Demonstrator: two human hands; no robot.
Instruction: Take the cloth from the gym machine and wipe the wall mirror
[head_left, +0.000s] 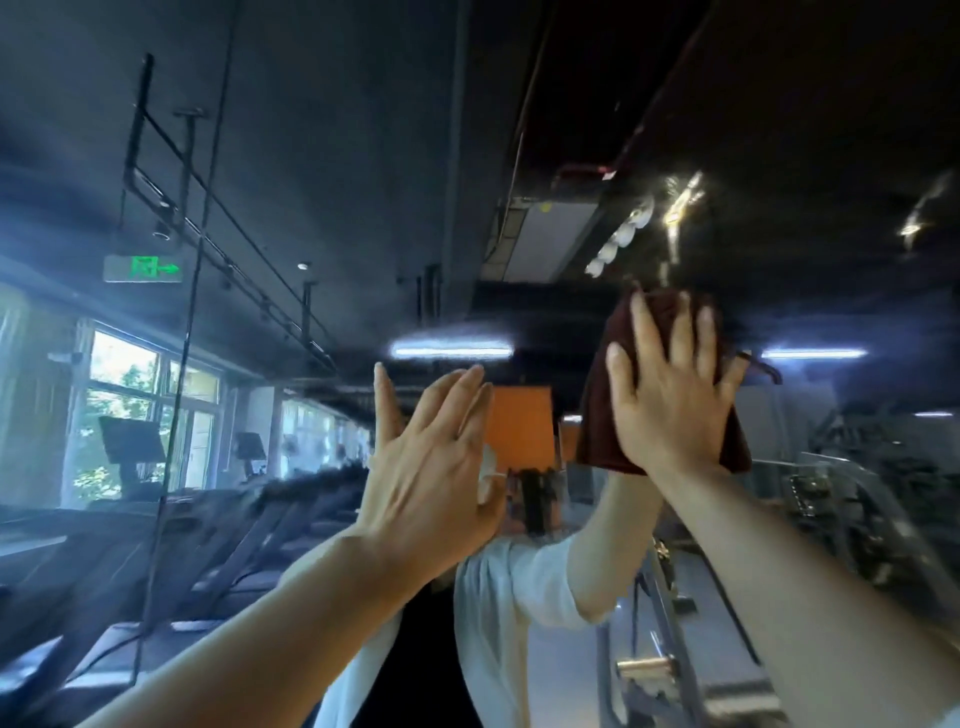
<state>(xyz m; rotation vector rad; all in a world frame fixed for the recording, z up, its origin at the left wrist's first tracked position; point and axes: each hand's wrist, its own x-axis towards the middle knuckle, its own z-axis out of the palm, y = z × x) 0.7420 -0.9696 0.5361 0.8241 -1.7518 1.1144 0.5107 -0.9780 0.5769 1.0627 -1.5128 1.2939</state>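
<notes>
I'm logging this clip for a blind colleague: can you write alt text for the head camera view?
The right hand, fingers spread, presses a dark red cloth flat against the wall mirror, while the left hand is raised open beside it. The mirror reflects a dim gym with treadmills, windows and a green exit sign.

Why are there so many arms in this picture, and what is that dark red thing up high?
The camera sits on a person's head, so you see their own two arms reaching up. They face a big wall mirror, which is why extra arms appear: those are reflections. The right hand presses a dark red cloth flat against the glass with straight fingers, to wipe it. The left hand is open beside it and holds nothing. The treadmills, windows and green exit sign seem to be the gym behind the person, seen in the mirror.
</notes>
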